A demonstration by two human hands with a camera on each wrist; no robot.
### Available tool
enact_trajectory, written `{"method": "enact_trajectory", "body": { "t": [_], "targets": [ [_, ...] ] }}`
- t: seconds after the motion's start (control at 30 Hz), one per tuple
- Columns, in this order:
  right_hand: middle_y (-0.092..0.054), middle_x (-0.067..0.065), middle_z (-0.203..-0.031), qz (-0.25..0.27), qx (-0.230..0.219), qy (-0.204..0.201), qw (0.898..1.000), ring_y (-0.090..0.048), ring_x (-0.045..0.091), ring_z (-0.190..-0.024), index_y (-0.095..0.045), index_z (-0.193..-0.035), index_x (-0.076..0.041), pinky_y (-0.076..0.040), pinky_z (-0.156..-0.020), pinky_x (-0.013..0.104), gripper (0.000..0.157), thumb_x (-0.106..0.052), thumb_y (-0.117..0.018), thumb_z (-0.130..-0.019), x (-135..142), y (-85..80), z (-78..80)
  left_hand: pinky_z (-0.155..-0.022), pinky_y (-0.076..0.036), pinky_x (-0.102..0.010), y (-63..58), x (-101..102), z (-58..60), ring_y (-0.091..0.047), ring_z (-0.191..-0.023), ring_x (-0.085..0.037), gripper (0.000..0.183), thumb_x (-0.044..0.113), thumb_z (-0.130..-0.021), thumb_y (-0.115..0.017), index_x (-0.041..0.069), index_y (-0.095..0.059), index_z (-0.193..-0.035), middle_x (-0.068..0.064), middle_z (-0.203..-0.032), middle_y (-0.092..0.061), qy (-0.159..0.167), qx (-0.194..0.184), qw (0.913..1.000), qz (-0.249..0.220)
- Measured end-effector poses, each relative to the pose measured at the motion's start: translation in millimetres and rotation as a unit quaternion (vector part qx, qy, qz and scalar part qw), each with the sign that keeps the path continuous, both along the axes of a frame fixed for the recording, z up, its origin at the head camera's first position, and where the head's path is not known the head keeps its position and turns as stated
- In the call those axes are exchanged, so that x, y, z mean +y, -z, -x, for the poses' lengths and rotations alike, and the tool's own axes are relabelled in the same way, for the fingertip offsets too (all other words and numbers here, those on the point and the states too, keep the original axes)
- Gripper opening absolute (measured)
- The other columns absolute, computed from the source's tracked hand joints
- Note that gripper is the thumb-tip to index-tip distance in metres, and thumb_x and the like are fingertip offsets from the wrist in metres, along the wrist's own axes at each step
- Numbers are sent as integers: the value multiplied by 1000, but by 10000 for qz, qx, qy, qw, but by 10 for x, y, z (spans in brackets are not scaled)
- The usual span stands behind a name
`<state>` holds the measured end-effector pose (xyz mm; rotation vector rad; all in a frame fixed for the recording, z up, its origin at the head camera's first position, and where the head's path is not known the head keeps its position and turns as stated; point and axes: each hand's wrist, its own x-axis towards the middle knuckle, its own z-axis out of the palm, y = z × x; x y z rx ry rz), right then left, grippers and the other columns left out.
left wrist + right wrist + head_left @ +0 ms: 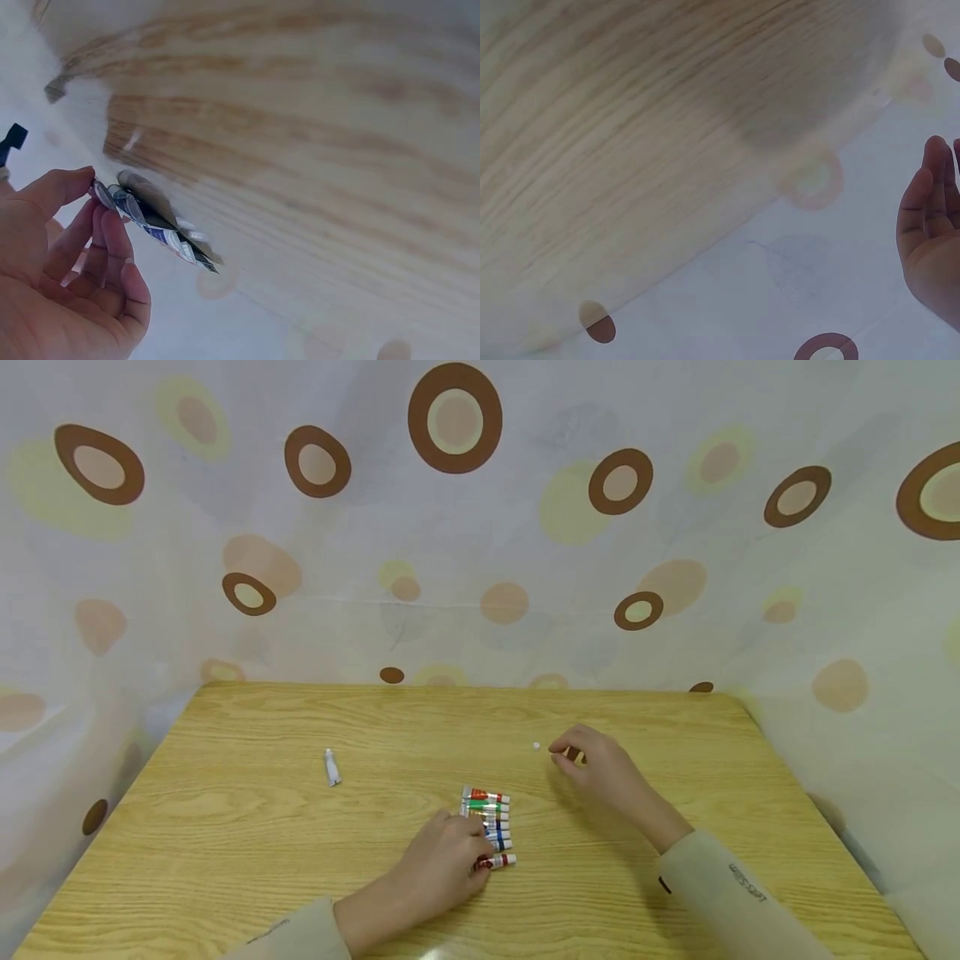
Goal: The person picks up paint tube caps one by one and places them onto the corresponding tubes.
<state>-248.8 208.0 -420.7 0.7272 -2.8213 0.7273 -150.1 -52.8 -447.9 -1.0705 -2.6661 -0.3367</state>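
Note:
My left hand (442,860) pinches the near tube of a group of small paint tubes, one with a dark red band (506,861) and a white cap. Just beyond it several paint tubes (491,807) lie side by side with white caps to the right, partly covered by the fingers. In the left wrist view, thumb and index finger meet at a tube's flat end (103,193). Above the table's right half is my right hand (607,772), fingers loosely bent and nothing visible between them. A small white cap (536,746) lies just left of its fingertips.
A lone white tube (332,768) lies on the left part of the wood-grain table (247,843). Behind the table and along its sides hangs a pale curtain (480,543) with brown rings and coloured spots.

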Motion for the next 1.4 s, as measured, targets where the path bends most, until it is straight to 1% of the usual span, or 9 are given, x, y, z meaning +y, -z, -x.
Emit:
{"method": "enact_trajectory", "body": {
  "t": [0.27,0.4,0.5,0.6,0.7,0.8,0.93,1.07,1.4],
  "targets": [
    [-69,11,-116,-107,-817,343,9960,-66,21,-93,-72,-117,-5,-56,-78,38,21,-13,-67,-99,-21,-15,203,-63,-33,-20,-4,4,-3,-59,-69,-3,6,21,-80,-85,20,-81,-84,7,-82,-69,-2,-103,9999,77],
    [-67,15,-123,-162,-1220,345,9918,-65,25,-98,-69,-124,-2,-56,-79,38,26,-11,-64,-100,-56,38,318,-62,-32,-19,-5,7,-9,-58,-69,-3,5,21,-81,-85,20,-81,-84,7,-81,-69,-22,-118,9998,161],
    [-64,18,-127,-255,-1366,278,9899,-65,27,-100,-67,-129,-1,-56,-81,40,30,-10,-61,-101,-102,94,381,-61,-32,-19,0,3,-9,-57,-68,-3,5,22,-81,-85,20,-81,-83,7,-81,-68,-29,-92,9998,188],
    [-62,18,-128,-432,-1353,184,9897,-65,28,-102,-64,-133,1,-57,-83,42,35,-10,-61,-100,-144,152,423,-62,-32,-19,3,-1,-10,-57,-67,-3,5,23,-81,-85,20,-80,-82,7,-81,-68,-40,-58,9997,228],
    [-63,17,-125,-562,-1291,82,9900,-66,28,-102,-63,-134,3,-58,-87,44,37,-10,-63,-100,-172,203,453,-62,-33,-20,7,-1,-13,-57,-68,-3,7,24,-81,-85,21,-79,-80,8,-81,-69,-62,-6,9996,275],
    [-64,15,-119,-620,-1226,42,9905,-66,27,-101,-66,-130,2,-57,-88,44,32,-9,-65,-100,-182,240,465,-61,-33,-20,17,4,-14,-57,-67,-3,8,24,-81,-85,22,-78,-79,8,-80,-68,-66,63,9995,287],
    [-65,12,-111,-646,-1099,46,9918,-65,23,-96,-71,-121,-1,-56,-86,42,23,-8,-66,-99,-184,264,464,-60,-33,-20,37,11,-4,-56,-66,-3,9,24,-82,-85,22,-77,-77,9,-79,-68,-58,107,9996,264],
    [-67,10,-108,-599,-1105,105,9920,-64,20,-94,-73,-114,-3,-57,-86,41,18,-9,-65,-100,-193,279,458,-61,-35,-20,42,16,2,-57,-67,-3,8,23,-82,-84,22,-78,-78,9,-79,-68,-52,101,9996,245],
    [-70,7,-103,-393,-1201,71,9920,-65,17,-91,-76,-108,-6,-56,-83,38,14,-12,-67,-99,-223,298,388,-61,-42,-20,35,19,2,-59,-69,-3,6,20,-82,-85,19,-79,-80,7,-81,-69,-56,-48,9999,126]
  ]
}}
